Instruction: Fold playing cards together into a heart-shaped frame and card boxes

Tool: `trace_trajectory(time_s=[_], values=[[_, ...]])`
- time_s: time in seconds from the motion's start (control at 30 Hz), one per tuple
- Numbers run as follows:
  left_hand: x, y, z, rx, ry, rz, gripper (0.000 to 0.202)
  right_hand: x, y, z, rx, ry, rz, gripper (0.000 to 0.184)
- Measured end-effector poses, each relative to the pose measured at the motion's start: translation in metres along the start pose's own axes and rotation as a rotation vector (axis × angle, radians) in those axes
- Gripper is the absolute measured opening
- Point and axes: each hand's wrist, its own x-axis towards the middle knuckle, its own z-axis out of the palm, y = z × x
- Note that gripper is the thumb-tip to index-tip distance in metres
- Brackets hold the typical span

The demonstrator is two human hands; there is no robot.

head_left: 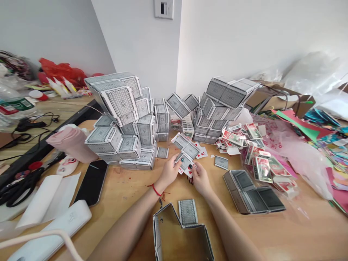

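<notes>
Between both hands, over the middle of the table, is a small fan of playing cards (187, 151), mostly patterned backs up with some red-heart faces below. My left hand (172, 169) grips them from the left, its thumb on top. From the right, my right hand (200, 177) pinches the same cards at their near edge. Loose heart cards (201, 152) lie just behind them. In front of my body stands an open L-shaped box of cards (183, 241), with a single card (187, 211) beside it. Another L-shaped card piece (254, 194) rests on the right.
Tall stacks of card blocks stand at the back left (121, 105) and back right (231, 92). Opened card boxes (262, 168) are heaped at right, near a plastic bag (307, 163). A phone (92, 182), white power bank (54, 233) and scissors (20, 181) lie left.
</notes>
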Motion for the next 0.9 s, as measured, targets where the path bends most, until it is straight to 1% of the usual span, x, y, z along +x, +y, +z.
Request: trace_trajectory(time_s=[0.1,0.17,0.23,0.4,0.53,0.67,0.8,0.9], values=[[0.0008,-0.0018,0.0009,0.006,0.070,-0.027,0.033,0.0026,-0.0022,-0.0013,0.115,-0.074,0.024,0.038],[0.0019,-0.0026,0.0000,0.005,0.113,-0.033,0.033,0.0040,-0.0028,-0.0018,0.199,-0.140,0.057,0.037],[0.0021,-0.0024,-0.0008,0.006,0.140,-0.031,0.034,0.0046,-0.0022,-0.0018,0.237,-0.175,0.085,0.035],[-0.0010,-0.0004,0.0011,0.020,0.081,-0.006,0.037,0.0036,-0.0003,0.0001,0.186,-0.090,0.080,0.037],[-0.0013,-0.0006,0.0030,0.027,0.065,0.008,0.037,0.0028,-0.0014,0.0011,0.201,-0.081,0.075,0.038],[-0.0010,0.0000,0.0029,0.022,0.059,-0.001,0.037,0.0030,-0.0007,0.0009,0.236,-0.103,0.091,0.037],[-0.0018,0.0034,0.0025,-0.005,0.024,-0.003,0.041,0.0048,0.0015,-0.0009,0.264,-0.136,0.085,0.035],[0.0002,0.0042,0.0005,-0.015,0.020,-0.004,0.043,0.0063,-0.0010,-0.0060,0.298,-0.229,0.083,0.033]])
